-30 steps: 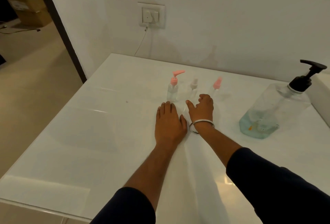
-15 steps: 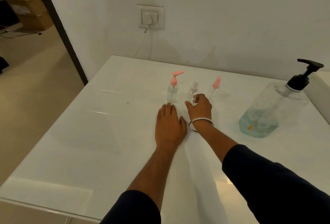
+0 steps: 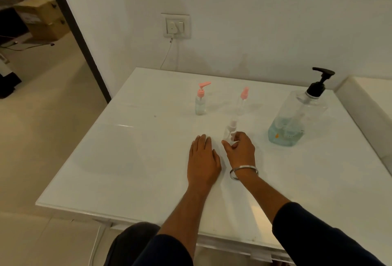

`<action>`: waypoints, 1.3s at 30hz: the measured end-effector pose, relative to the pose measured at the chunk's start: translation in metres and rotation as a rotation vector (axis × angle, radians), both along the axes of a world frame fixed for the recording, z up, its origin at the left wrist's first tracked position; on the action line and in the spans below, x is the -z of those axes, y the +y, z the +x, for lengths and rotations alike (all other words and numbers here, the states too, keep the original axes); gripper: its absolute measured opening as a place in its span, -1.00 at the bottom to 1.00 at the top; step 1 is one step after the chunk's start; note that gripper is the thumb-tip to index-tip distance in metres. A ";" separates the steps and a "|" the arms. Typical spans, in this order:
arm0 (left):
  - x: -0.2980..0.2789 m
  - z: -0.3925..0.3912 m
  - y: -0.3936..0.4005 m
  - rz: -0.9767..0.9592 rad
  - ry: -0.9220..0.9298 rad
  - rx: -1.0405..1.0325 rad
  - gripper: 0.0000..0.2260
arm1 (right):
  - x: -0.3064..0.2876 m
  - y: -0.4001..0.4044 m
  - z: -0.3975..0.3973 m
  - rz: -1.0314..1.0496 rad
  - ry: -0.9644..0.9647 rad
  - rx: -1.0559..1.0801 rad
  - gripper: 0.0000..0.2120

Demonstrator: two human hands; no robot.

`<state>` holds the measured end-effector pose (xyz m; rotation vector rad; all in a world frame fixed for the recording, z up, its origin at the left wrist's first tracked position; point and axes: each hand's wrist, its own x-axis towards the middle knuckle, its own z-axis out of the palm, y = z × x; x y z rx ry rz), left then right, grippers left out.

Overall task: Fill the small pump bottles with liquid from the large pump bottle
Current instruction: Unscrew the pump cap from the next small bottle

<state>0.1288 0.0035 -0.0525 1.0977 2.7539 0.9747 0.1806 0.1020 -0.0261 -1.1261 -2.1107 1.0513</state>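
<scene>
My right hand [image 3: 240, 151], with a metal bangle at the wrist, grips a small clear bottle with a white pump top [image 3: 231, 129] near the middle of the white table [image 3: 131, 159]. My left hand [image 3: 202, 159] lies flat on the table just left of it. Two more small clear bottles stand farther back: one with a pink pump [image 3: 201, 99] and one with a pink sprayer cap [image 3: 242, 101]. The large clear bottle with a black pump [image 3: 297, 113] stands to the right, holding a little bluish liquid at its base.
A wall socket [image 3: 175, 26] with a plugged cable sits above the table's far edge. A white raised ledge [image 3: 364, 104] borders the table on the right. Floor and cardboard boxes [image 3: 42, 17] lie off to the left.
My right hand has taken hold of the white-topped small bottle and drawn it back toward me, out of the row. The left hand stays flat. The camera view has tilted and pulled back.
</scene>
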 end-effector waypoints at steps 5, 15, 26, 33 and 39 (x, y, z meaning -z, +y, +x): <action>-0.006 0.031 -0.015 0.037 -0.061 -0.003 -0.56 | -0.001 -0.017 0.031 -0.019 0.002 -0.005 -0.68; -0.007 0.037 -0.012 0.168 -0.241 0.027 -0.56 | -0.006 -0.013 0.050 -0.051 -0.036 -0.089 -0.55; -0.017 0.042 0.010 0.389 -0.452 0.065 -0.65 | -0.041 -0.001 0.046 0.092 0.082 -0.172 -0.80; -0.018 0.039 0.013 0.381 -0.427 0.050 -0.69 | -0.041 0.003 0.045 0.094 0.122 -0.184 -0.81; -0.017 0.036 0.013 0.352 -0.428 0.084 -0.67 | -0.049 0.020 0.050 0.061 0.031 -0.425 -0.83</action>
